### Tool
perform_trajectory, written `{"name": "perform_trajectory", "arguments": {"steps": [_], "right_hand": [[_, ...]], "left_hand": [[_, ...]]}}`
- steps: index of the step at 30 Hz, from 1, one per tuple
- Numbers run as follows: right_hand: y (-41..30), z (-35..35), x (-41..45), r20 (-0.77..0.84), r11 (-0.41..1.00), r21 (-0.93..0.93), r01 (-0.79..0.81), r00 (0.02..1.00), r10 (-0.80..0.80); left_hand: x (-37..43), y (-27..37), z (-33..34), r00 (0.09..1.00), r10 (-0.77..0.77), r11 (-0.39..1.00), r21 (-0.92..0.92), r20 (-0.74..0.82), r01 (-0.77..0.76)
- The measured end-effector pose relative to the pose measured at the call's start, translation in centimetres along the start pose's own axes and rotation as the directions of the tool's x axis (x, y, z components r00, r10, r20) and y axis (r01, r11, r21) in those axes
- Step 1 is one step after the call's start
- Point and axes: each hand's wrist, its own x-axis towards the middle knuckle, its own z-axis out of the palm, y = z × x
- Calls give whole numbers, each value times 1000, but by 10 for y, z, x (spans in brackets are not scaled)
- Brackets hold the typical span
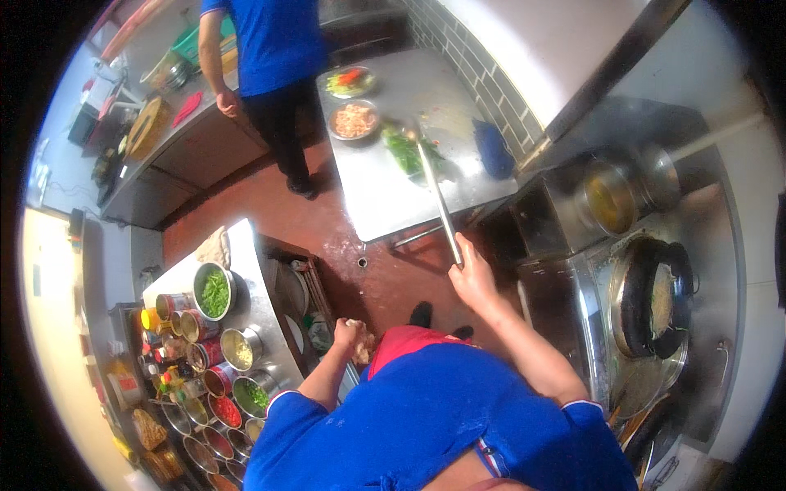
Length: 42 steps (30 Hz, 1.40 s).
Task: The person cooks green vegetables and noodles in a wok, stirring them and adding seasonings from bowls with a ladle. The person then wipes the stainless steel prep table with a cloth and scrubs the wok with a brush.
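My right hand [474, 275] grips the long metal handle of a ladle [437, 193], stretched out over the steel table [362, 202]. The ladle's far end is blurred and lies over a heap of green leafy vegetables [399, 147]; whether it touches them I cannot tell. Close by stand a bowl of pale pink meat pieces [354, 120] and a plate of sliced green and red vegetables [350, 81]. Down at my left side, my left hand [347, 333] is closed around a crumpled, stained cloth [363, 347].
At left, a counter [249, 258] bears seasoning tins, bottles and a pot of chopped greens [215, 293]. A wok [660, 301] sits on the stove at right, near a pot of yellowish liquid [608, 196]. Another person [276, 49] stands beyond the table. A blue cloth [493, 150] lies by the wall.
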Motion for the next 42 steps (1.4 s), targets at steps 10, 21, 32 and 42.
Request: {"name": "perform_trajectory", "arguments": {"steps": [10,21,32,42], "right_hand": [[7,-49,-16,104,712,500,-493,850,516],[-9,-50,-30,205,685,532,-497,861,465],[-26,-41,-50,72,865,284,-415,908,412],[-26,-19,-24,148,901,221,-374,926,348]], "left_hand": [[-26,106,71,976,173,932,297,133,-206],[-51,85,58,981,179,924,355,-68,-144],[-12,22,28,1000,11,963,270,4,-12],[10,22,25,998,52,976,212,29,-57]]}}
